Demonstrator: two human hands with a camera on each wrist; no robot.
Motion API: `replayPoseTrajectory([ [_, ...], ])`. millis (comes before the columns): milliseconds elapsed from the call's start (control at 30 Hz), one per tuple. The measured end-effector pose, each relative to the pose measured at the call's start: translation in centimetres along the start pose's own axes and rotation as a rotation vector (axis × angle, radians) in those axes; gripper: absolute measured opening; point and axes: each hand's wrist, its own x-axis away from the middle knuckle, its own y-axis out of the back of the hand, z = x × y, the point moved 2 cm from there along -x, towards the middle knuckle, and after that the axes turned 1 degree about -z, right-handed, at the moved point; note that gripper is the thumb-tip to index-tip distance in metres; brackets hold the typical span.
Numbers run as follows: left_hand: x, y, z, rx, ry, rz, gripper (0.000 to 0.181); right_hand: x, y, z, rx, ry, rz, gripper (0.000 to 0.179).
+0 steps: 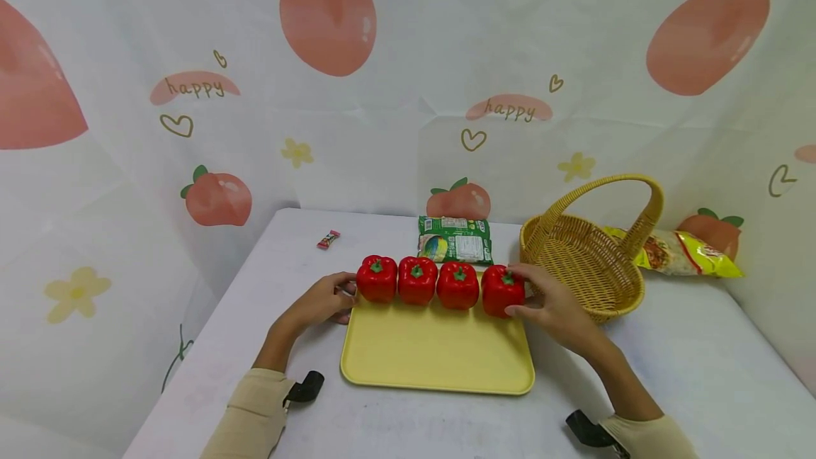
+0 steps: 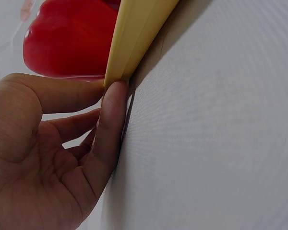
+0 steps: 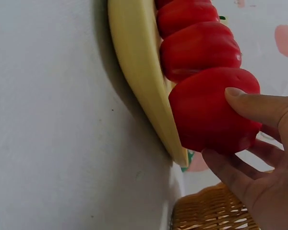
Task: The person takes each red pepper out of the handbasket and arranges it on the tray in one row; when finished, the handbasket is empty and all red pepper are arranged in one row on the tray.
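Note:
Several red bell peppers stand in a row, stems up, along the far side of a yellow tray (image 1: 436,356). My right hand (image 1: 556,307) grips the rightmost bell pepper (image 1: 500,295), with the thumb (image 3: 254,105) on one side and fingers curled round the other. At the tray's far left corner, my left hand (image 1: 324,301) pinches the rim (image 2: 127,38) between thumb and fingers, beside the leftmost bell pepper (image 1: 377,282). In the left wrist view a fingertip (image 2: 116,93) lies against the tray's edge, close to the table; the other fingertips are partly hidden.
Just right of the tray stands a wicker basket (image 1: 589,268) with a tall handle. Behind it lies a yellow snack bag (image 1: 688,253). A green package (image 1: 455,239) lies beyond the tray, and a small red wrapped candy (image 1: 328,239) at the back left of the white table (image 1: 701,374).

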Motion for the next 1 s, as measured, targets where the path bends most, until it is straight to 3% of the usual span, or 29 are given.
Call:
replayPoseTrajectory([
  [1000,0.07,-0.02,0.03,-0.016,0.014,-0.007,0.06,-0.14,-0.6,-0.01,0.016,-0.026,-0.011,0.061],
])
